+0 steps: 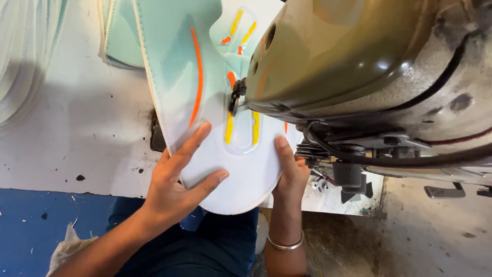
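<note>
A white and pale-green shoe upper piece (174,66) with orange and yellow stripes lies on the white machine table (77,128), fed under the presser foot (234,97) of a sewing machine (369,61). My left hand (179,174) lies flat with fingers spread on the piece's near white edge. My right hand (289,169) grips the same edge from the right, thumb on top, close to the machine's body. A metal bangle (285,245) rings my right wrist.
More pale-green cut pieces (120,36) are stacked at the back of the table. White sheets (25,51) lie at far left. The olive-green machine head fills the upper right, with a black cable (389,160) under it. Below the table edge is a blue surface (36,225).
</note>
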